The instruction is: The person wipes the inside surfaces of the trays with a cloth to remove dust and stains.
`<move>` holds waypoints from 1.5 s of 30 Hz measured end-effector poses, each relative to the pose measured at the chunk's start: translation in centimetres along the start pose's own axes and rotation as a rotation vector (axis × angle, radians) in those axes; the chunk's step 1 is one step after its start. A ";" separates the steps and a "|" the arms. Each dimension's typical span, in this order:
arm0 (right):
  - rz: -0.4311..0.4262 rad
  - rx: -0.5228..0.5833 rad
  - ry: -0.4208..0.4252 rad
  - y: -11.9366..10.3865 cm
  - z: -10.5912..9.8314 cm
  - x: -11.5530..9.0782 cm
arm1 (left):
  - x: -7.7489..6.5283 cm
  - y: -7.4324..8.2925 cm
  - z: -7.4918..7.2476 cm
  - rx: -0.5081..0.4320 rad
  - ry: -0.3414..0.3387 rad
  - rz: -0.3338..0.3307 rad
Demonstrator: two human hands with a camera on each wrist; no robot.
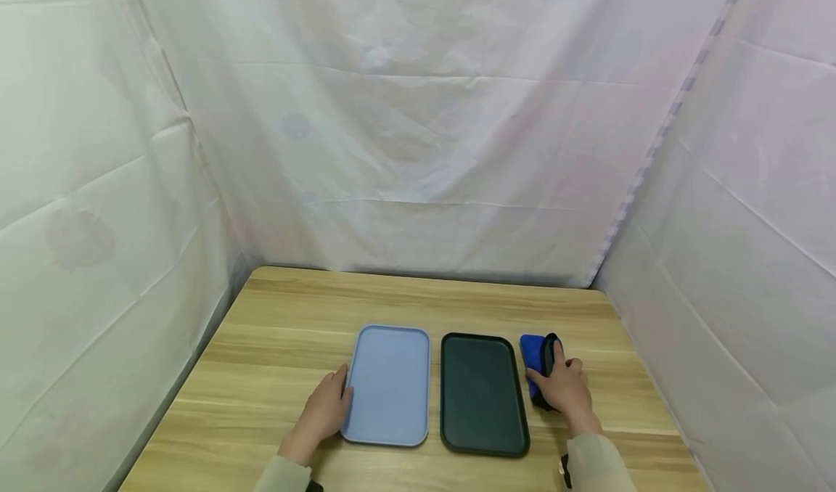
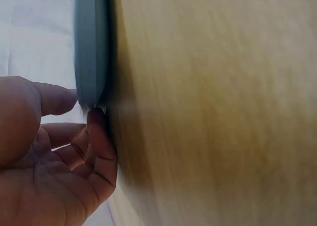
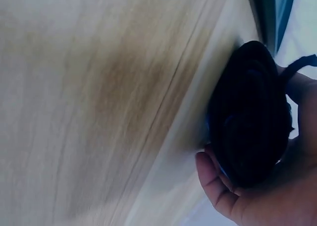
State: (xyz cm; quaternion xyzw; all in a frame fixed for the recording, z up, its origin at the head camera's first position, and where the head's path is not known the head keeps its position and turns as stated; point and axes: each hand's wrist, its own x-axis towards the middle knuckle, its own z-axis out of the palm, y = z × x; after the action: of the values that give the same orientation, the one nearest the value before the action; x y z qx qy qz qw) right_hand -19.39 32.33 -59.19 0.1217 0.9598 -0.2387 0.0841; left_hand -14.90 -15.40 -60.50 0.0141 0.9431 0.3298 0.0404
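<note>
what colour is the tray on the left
The left tray is light blue, clearest in the head view.

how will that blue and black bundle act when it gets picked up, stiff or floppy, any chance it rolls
The bundle is probably soft and somewhat floppy: its end shows coiled, fabric-like layers. The narrow dark strip sticking out may dangle. Its flattened profile suggests little rolling.

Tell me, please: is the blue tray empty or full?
Empty: the head view shows the blue tray bare inside its rim, with the left hand at its edge.
</note>
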 end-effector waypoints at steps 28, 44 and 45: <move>-0.036 0.011 0.062 0.0 -1.0 -0.8 | 0.2 -0.2 -0.3 -0.037 -0.064 -0.038; -0.112 0.118 0.117 -5.3 -0.1 -4.8 | 0.2 0.0 -0.3 -0.024 -0.077 -0.053; -0.111 0.125 0.113 -5.7 0.1 -5.0 | 0.2 0.0 -0.3 -0.026 -0.080 -0.053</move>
State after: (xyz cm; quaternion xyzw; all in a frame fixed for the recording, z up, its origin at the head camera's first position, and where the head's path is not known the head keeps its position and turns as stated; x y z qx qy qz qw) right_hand -16.15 26.44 -55.67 0.0867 0.9514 -0.2952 0.0089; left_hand -15.16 -15.58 -60.24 0.0016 0.9363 0.3402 0.0868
